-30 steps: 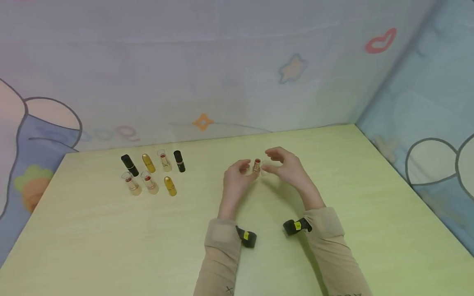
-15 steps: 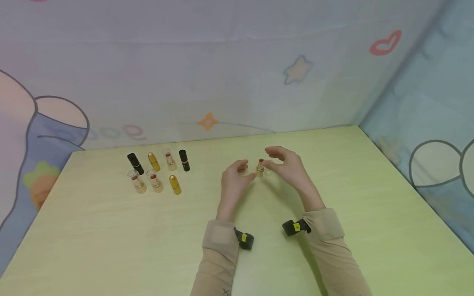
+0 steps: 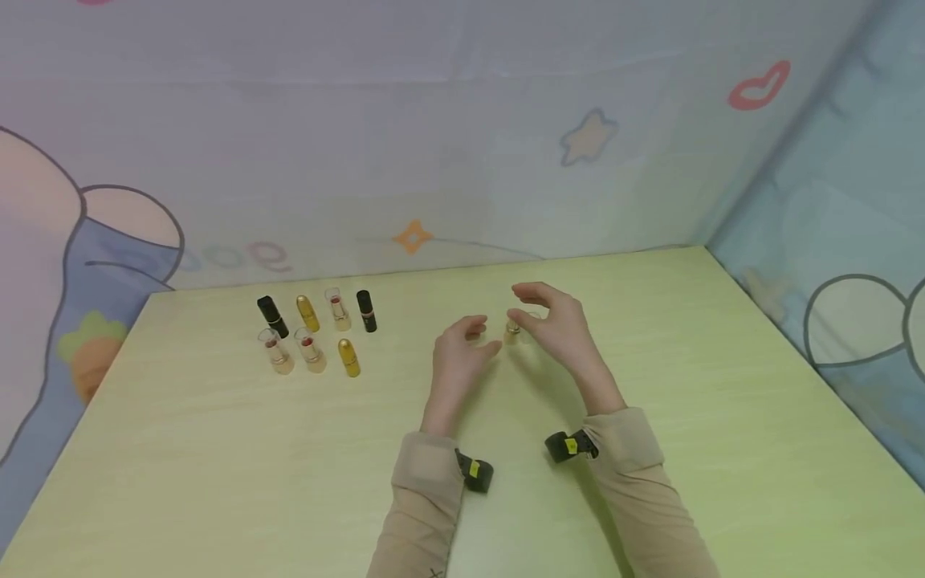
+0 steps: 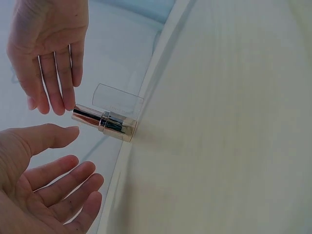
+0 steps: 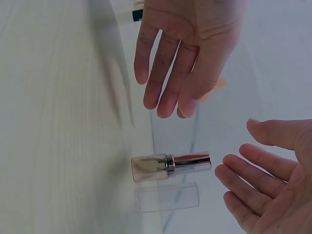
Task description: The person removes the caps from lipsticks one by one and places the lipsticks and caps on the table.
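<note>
A gold lipstick [image 4: 114,124] stands upright on the table, uncapped, its silvery inner tube showing. Right beside it stands its clear cap [image 5: 166,197]. Both hands flank the pair with fingers spread and loosely bent. My left hand [image 3: 460,357] is on the left, thumb pointing toward the lipstick, holding nothing. On the other side is my right hand [image 3: 560,325], whose thumb overlaps the lipstick's top in the head view. The right wrist view has a gap between the right fingertips and the tube, and nothing lies in that palm.
Several lipsticks stand in two rows at the left: black ones [image 3: 367,311], gold bullet-shaped ones [image 3: 349,358] and clear-capped ones [image 3: 310,352]. A printed cloth backdrop [image 3: 462,160] rises behind the pale table [image 3: 289,466], with another at the right side.
The left thumb, which overlapped the lipstick's base a second ago, is now apart from it. The right hand has shifted slightly left over the top. The head view has turned a little left.
</note>
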Action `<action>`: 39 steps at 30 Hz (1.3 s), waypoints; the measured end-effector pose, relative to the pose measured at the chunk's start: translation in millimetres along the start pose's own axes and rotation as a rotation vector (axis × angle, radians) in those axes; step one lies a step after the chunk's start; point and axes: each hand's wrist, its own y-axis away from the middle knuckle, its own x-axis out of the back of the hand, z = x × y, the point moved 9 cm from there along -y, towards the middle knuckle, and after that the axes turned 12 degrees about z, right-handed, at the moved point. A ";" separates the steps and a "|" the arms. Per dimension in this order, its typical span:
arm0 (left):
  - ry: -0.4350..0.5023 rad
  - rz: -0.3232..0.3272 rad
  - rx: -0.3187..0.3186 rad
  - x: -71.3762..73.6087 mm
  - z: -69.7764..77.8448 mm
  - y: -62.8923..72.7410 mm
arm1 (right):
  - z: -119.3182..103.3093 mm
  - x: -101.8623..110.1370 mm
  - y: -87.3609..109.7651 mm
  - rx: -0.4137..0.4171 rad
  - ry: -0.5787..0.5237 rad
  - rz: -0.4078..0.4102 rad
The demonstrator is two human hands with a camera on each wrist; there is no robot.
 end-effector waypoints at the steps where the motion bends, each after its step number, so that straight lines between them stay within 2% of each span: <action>1: 0.000 0.001 -0.002 0.6 0.4 0.6 | -1.4 -0.6 0.2 0.003 -0.004 0.001; 12: -0.034 0.034 -0.010 19.8 -0.4 3.2 | -16.3 -11.7 4.9 0.010 -0.055 -0.013; 18: -0.049 0.027 -0.013 31.1 -0.7 4.4 | -24.6 -18.3 7.9 0.030 -0.041 -0.016; 25: -0.083 0.006 -0.052 45.4 -2.6 6.0 | -31.5 -28.3 12.6 0.032 -0.045 -0.036; 33: -0.115 -0.006 -0.075 59.3 -9.2 9.6 | -45.4 -47.5 21.2 0.113 0.002 -0.066; 39: -0.130 0.005 -0.083 66.7 -10.4 11.5 | -49.6 -59.1 25.7 0.104 -0.012 -0.086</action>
